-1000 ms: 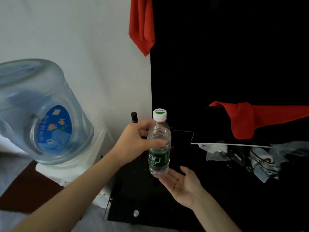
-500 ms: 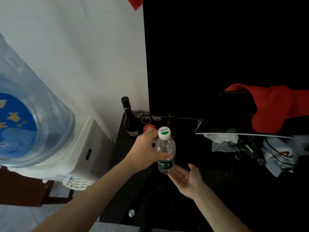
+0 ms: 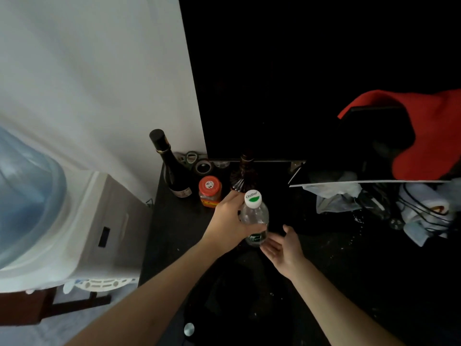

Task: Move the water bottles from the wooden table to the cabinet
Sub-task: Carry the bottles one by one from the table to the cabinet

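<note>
A clear water bottle (image 3: 255,218) with a white cap and green label is upright over the black cabinet top (image 3: 179,226). My left hand (image 3: 228,224) grips it round the upper body from the left. Beside the bottle's base, my right hand (image 3: 284,248) lies open with the palm up and fingers straight, just right of the label. Whether the bottle's bottom touches the cabinet top is hidden by my hands.
A dark wine bottle (image 3: 171,166), an orange-lidded jar (image 3: 210,188), a brown ribbed bottle (image 3: 243,173) and tape rolls (image 3: 203,167) stand behind. A water dispenser (image 3: 74,221) stands left. A red cloth (image 3: 429,136), bags and cables (image 3: 424,211) lie right.
The bottle and both hands have moved forward and down toward the cabinet top. The view has tilted downward, and more of the jar and bottles behind now shows.
</note>
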A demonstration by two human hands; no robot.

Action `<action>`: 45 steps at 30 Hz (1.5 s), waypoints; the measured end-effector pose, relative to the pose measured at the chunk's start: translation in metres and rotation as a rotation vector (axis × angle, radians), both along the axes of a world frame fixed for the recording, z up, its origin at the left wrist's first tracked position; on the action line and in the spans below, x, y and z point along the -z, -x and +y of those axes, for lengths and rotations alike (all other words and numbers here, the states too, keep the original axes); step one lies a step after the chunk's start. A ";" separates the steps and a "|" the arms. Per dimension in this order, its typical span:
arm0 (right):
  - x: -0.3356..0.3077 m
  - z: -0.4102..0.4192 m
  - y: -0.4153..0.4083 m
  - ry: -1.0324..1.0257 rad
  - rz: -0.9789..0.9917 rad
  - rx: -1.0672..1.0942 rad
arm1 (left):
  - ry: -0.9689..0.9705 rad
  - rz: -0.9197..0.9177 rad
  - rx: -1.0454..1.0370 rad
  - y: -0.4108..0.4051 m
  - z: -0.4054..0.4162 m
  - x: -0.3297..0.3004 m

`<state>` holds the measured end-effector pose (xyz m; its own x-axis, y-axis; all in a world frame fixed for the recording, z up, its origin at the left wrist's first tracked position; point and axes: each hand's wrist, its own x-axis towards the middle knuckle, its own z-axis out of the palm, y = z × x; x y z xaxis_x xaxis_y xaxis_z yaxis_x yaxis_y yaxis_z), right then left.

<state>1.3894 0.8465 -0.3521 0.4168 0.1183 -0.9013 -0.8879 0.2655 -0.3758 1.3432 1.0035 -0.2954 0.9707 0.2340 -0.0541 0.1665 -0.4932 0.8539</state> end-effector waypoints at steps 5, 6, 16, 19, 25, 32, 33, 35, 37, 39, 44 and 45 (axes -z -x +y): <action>0.012 -0.003 -0.008 0.062 -0.071 -0.004 | -0.033 -0.040 0.026 -0.004 -0.013 0.011; 0.010 -0.003 -0.008 0.053 -0.070 -0.013 | -0.042 -0.042 0.030 -0.004 -0.015 0.013; -0.006 -0.016 -0.011 0.010 -0.092 -0.193 | 0.014 0.065 0.057 0.005 -0.027 0.011; -0.033 -0.016 -0.015 0.118 -0.215 -0.354 | -0.192 0.314 0.137 0.007 -0.023 -0.003; -0.107 -0.030 -0.016 0.485 -0.822 -0.811 | -0.615 0.528 0.007 0.039 0.001 -0.049; -0.186 -0.026 0.008 0.793 -1.323 -1.209 | -0.851 0.339 -0.133 0.083 0.004 -0.129; -0.196 -0.024 0.014 0.830 -1.362 -1.268 | -0.871 0.313 -0.151 0.089 0.003 -0.139; -0.213 -0.019 0.026 0.911 -1.442 -1.362 | -0.902 0.276 -0.183 0.103 0.001 -0.157; -0.226 -0.012 0.037 1.002 -1.509 -1.426 | -0.922 0.257 -0.208 0.118 0.001 -0.170; -0.239 -0.005 0.048 1.077 -1.571 -1.451 | -0.945 0.263 -0.221 0.133 0.003 -0.182; -0.269 0.014 0.081 1.152 -1.670 -1.454 | -0.984 0.347 -0.258 0.171 0.009 -0.204; -0.273 0.019 0.089 1.157 -1.687 -1.464 | -0.983 0.346 -0.274 0.181 0.010 -0.210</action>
